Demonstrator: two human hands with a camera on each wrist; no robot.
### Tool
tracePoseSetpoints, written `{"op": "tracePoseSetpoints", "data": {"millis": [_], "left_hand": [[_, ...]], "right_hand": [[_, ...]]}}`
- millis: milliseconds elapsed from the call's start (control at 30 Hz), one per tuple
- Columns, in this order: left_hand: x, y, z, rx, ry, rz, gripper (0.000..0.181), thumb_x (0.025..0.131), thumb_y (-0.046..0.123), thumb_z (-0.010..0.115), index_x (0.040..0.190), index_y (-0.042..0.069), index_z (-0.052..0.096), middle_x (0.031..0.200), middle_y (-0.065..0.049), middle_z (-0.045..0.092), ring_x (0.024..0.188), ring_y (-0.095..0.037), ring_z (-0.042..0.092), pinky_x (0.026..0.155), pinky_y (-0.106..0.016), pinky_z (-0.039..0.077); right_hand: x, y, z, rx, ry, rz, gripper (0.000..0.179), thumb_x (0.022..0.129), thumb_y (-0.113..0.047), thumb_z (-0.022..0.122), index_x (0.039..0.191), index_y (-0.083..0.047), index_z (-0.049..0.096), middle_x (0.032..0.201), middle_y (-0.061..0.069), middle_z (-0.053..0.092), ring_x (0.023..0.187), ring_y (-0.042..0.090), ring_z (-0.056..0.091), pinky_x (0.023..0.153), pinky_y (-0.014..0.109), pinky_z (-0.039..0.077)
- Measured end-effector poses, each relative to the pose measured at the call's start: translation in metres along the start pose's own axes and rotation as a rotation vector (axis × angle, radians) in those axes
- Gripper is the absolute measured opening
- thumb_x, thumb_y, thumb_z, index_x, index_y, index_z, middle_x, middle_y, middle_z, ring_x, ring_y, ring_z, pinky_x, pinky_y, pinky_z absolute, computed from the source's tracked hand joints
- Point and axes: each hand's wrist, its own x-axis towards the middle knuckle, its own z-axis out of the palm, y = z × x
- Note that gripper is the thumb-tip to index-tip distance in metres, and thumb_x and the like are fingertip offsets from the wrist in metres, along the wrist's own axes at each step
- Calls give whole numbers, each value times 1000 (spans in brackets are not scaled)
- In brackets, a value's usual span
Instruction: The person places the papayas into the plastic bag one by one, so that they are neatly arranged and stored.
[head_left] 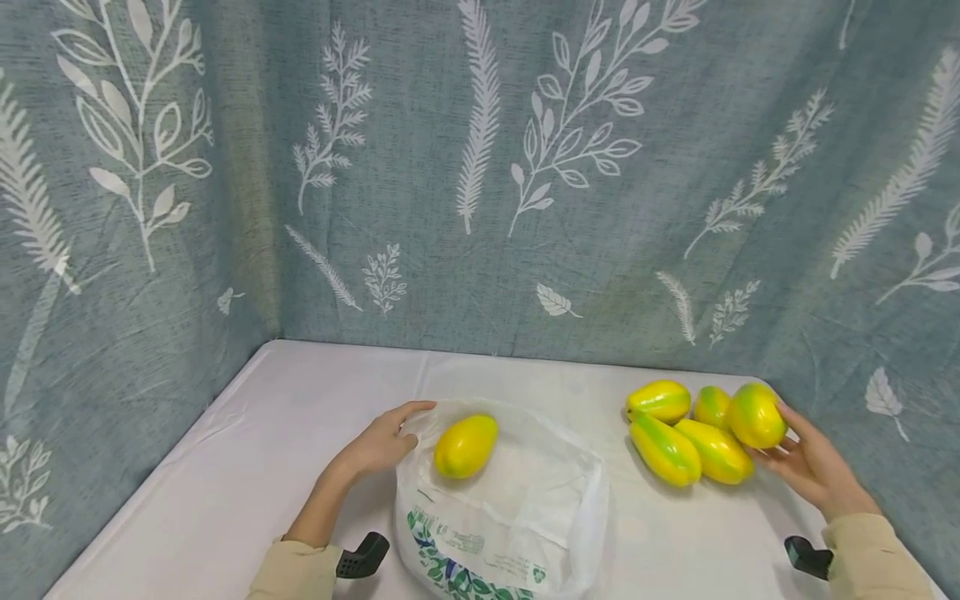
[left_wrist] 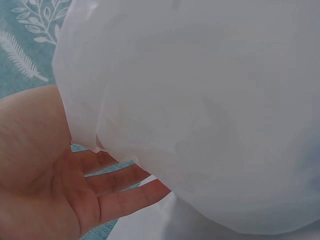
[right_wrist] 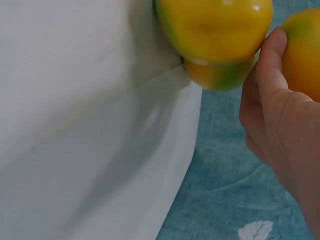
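Bag (head_left: 551, 521) at 6 o'clock, left hand (head_left: 378, 446) gripping it; right hand (head_left: 813, 471) gripping fruit (head_left: 757, 415) at 4, table edge (right_wrist: 182, 165) close, pile (head_left: 666, 450) alongside.

1. Here's the right hand (right_wrist: 280, 112), in from the right, a fingertip (right_wrist: 278, 39) on a yellow fruit (right_wrist: 306, 62) cut off by the frame edge!
2. Just left, a glossy yellow-green fruit (right_wrist: 217, 25) looms at the top.
3. Below it, a third fruit (right_wrist: 220, 76) peeks out.
4. White cloth (right_wrist: 55, 75) spans the left, shadow streaking it.
5. Past its edge, teal fabric (right_wrist: 225, 167) shows a white leaf print (right_wrist: 256, 231).
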Motion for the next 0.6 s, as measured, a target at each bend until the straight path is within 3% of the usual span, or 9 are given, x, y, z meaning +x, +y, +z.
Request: {"op": "tracePoseSetpoints", "data": {"millis": [133, 433, 600], "left_hand": [[1, 0, 0, 7, 3, 1, 54, 85, -5, 42, 138, 2, 46, 141, -25, 41, 127, -38, 38, 102, -59, 29], [1, 0, 0, -1, 8, -8, 53, 85, -5, 42, 138, 3, 47, 142, -25, 40, 131, -41, 34, 103, -60, 26], [0, 0, -1, -10, 5, -12, 53, 86, -5, 42, 138, 3, 47, 142, -25, 40, 131, -41, 33, 104, -60, 26]], "right_hand": [[1, 1, 9, -19, -14, -6, 16, 96, -26, 54, 112, -27, 51, 127, -1, 21, 87, 22, 59, 99, 45, 41], [-1, 0, 23, -96, -81, -38, 12, 99, -25, 49, 106, -25, 59, 126, 1, 24, 92, 20, 59, 92, 42, 47], [-1, 1, 31, -139, -98, -43, 13, 99, -26, 48, 111, -27, 55, 127, 1, 22, 93, 19, 59, 92, 41, 47]]}}
